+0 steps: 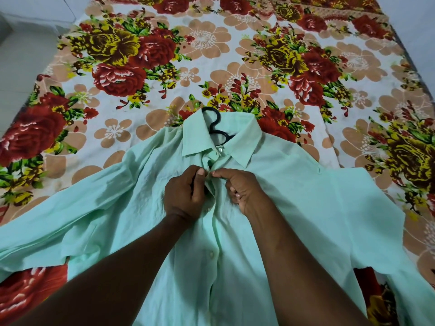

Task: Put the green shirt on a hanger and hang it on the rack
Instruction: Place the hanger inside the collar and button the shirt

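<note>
The light green shirt [294, 208] lies front-up on the bed with its sleeves spread to both sides. A black hanger [215, 124] is inside it; only the hook and a bit of the neck show through the collar opening. The top collar button is fastened. My left hand [186, 194] and my right hand [240, 187] meet at the placket just below the collar, each pinching one edge of the fabric at the second button. No rack is in view.
The bed is covered by a floral sheet [211, 55] with red, yellow and tan flowers. A pale floor or wall [26, 43] shows past the bed's left edge. Another button [211, 254] sits lower on the placket.
</note>
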